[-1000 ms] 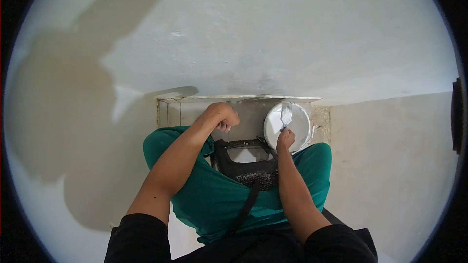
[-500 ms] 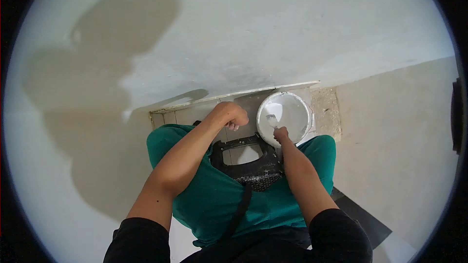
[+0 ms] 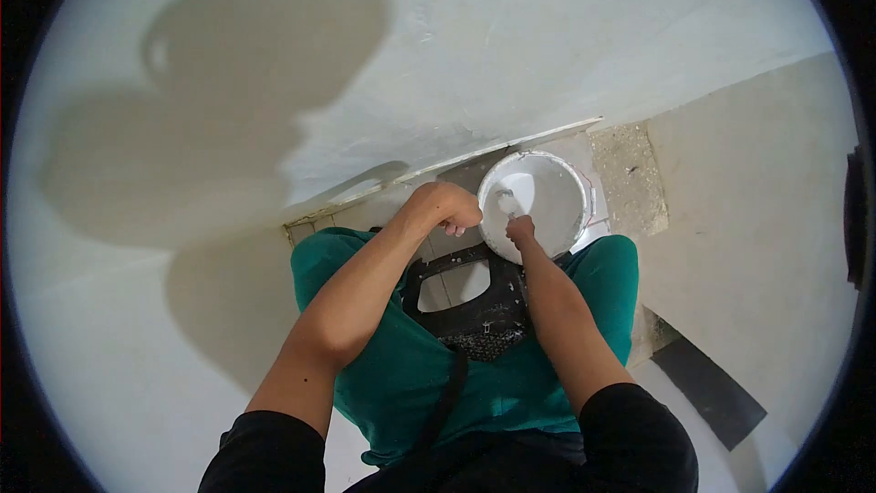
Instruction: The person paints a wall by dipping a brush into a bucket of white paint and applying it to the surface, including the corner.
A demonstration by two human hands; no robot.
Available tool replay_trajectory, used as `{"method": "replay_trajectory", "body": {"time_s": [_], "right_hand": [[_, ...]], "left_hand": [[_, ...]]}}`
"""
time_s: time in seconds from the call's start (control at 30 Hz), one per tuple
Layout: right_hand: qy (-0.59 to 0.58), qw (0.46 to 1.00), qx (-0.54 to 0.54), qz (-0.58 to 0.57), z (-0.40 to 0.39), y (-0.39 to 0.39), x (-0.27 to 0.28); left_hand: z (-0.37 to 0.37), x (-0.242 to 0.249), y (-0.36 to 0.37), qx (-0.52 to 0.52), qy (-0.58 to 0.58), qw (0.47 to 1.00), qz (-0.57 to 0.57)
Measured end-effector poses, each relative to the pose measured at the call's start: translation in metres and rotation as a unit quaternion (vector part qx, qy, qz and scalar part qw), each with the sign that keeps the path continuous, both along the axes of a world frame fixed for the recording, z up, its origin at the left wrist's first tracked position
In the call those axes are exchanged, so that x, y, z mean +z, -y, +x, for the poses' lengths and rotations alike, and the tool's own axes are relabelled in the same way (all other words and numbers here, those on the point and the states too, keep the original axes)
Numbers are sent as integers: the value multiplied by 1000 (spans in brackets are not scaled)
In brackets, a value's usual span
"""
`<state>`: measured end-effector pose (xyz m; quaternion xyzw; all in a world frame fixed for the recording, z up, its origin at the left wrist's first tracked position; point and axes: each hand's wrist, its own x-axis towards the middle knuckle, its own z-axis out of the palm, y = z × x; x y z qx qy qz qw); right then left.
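My right grip (image 3: 520, 231) is closed round the handle end of a small scraper (image 3: 507, 202); its blade points away from me, inside the white bucket (image 3: 561, 201), left part of the opening, blurred, so can't tell if it touches the bottom. Bucket stands on the tiled floor (image 3: 365, 211), far of my right knee, near the wall (image 3: 547, 46). My left grip (image 3: 456, 209) is bent at the wrist, fingers curled, just beside the bucket's left rim; can't tell if it holds anything or touches the rim. Black frame-like item (image 3: 505, 306), white-specked, sits between my green trouser legs (image 3: 438, 383), near side of bucket. Dark strip (image 3: 712, 393) lies off to the right, near side.
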<state>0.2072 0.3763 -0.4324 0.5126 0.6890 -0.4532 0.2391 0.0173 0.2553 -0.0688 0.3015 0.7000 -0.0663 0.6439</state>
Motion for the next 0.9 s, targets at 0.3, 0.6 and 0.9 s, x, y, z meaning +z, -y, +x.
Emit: {"method": "replay_trajectory", "body": {"time_s": [0.3, 0.6, 0.9], "right_hand": [[-37, 983, 101, 150, -14, 12, 33], [-46, 995, 7, 90, -22, 7, 53], [86, 987, -75, 111, -27, 0, 104]], "left_hand": [[7, -17, -14, -20, 3, 1000, -21], [10, -28, -22, -43, 6, 999, -18], [7, -25, -17, -27, 13, 999, -25]]}}
